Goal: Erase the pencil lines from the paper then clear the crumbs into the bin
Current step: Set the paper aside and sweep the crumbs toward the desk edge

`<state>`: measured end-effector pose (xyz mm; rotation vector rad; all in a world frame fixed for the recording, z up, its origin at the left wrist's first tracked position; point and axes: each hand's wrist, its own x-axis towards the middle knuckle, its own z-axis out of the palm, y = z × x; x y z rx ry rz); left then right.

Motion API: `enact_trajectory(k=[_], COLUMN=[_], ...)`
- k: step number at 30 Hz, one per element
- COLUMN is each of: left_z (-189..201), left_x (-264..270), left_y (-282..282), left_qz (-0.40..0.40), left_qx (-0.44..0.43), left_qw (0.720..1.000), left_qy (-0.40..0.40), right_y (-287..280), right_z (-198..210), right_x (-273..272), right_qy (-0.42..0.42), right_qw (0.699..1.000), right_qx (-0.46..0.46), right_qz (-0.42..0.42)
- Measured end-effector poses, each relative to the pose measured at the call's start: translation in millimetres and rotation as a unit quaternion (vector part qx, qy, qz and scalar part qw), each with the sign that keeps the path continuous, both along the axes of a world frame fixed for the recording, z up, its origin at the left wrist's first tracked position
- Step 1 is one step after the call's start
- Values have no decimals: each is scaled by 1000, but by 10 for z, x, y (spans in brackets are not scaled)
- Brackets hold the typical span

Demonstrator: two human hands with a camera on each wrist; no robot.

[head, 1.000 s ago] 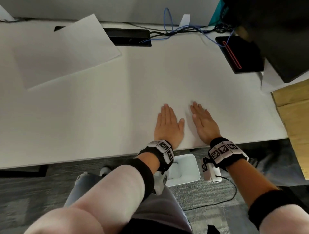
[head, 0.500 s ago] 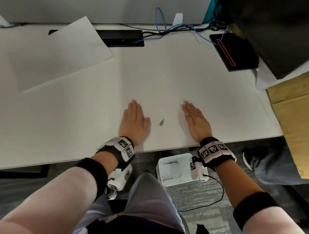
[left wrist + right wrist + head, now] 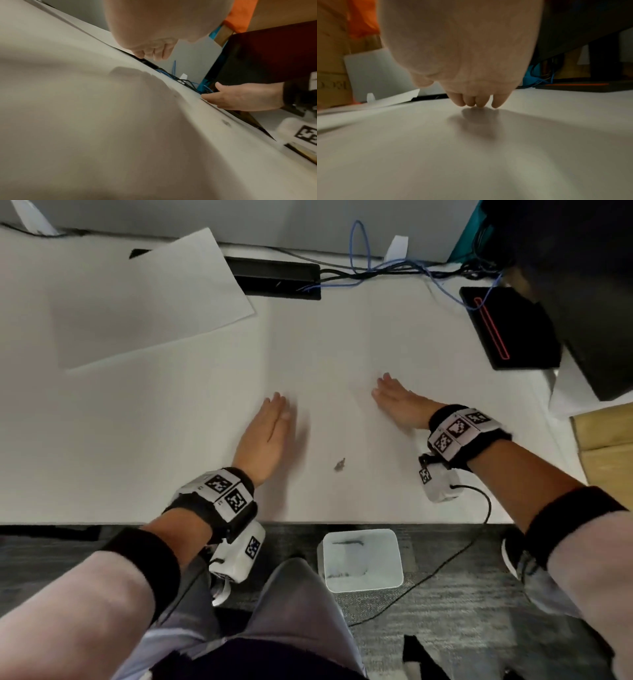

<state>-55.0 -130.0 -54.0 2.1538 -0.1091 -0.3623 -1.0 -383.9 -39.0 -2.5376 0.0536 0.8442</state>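
— So, where are the crumbs [image 3: 339, 464] now?

— I see one small dark clump on the desk [image 3: 171, 440], near the front edge, between my two hands. The bin [image 3: 359, 559] stands on the floor just below that edge, a little to the right of the clump.

— And the hands?

— My left hand [image 3: 265, 436] is flat, fingers straight and together, holding nothing. My right hand [image 3: 399, 404] is also flat with straight fingers; from the right wrist view the fingertips [image 3: 479, 102] look to touch the desk.

— What can go wrong?

— I think a fast sweep can scatter the crumbs past the bin onto the carpet [image 3: 445, 594]. Also the clump is not exactly above the bin. The paper [image 3: 147, 299] lies far back on the left.
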Motion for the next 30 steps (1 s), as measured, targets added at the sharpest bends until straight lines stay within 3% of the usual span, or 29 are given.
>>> enact_trajectory(k=[3, 6, 10, 13, 16, 19, 21, 23, 26, 28, 30], left_z=[-54, -66, -108, -144, -136, -55, -61, -54, 42, 68, 18], left_x=[70, 175, 319, 367, 289, 42, -145, -305, -352, -257, -159], left_y=[64, 83, 41, -13, -201, -446, -535, -553, -404, -204, 1], left_qz=[36, 49, 19, -43, -119, -215, -276, -293, -193, -128, -88], left_qx=[15, 56, 72, 156, 190, 168, 144, 74, -58, -42, 48], left_qw=[999, 997, 997, 987, 973, 961, 948, 947, 972, 988, 995], left_qy=[-11, -18, -17, 1, 46, 53, 67, 111, 119, 71, 29], right_y=[173, 388, 456, 371, 272, 62, -72, -127, -95, -26, 47], right_z=[-153, -156, -129, -144, -39, 24, 90, 147, 112, 18, -103], right_x=[376, 443, 85, -322, -584, -455, -255, -84, 55, -6, -179], right_qy=[-13, -12, 48, 110, 141, 57, 3, -3, 41, 54, 62], right_qw=[998, 990, 968, 956, 948, 932, 937, 961, 980, 988, 989], right_qx=[-49, -3, 56, 101, 255, 353, 333, 260, 179, 141, 112], right_qz=[47, 143, 239, 253, 128, -60, -106, -96, -76, -18, 69])
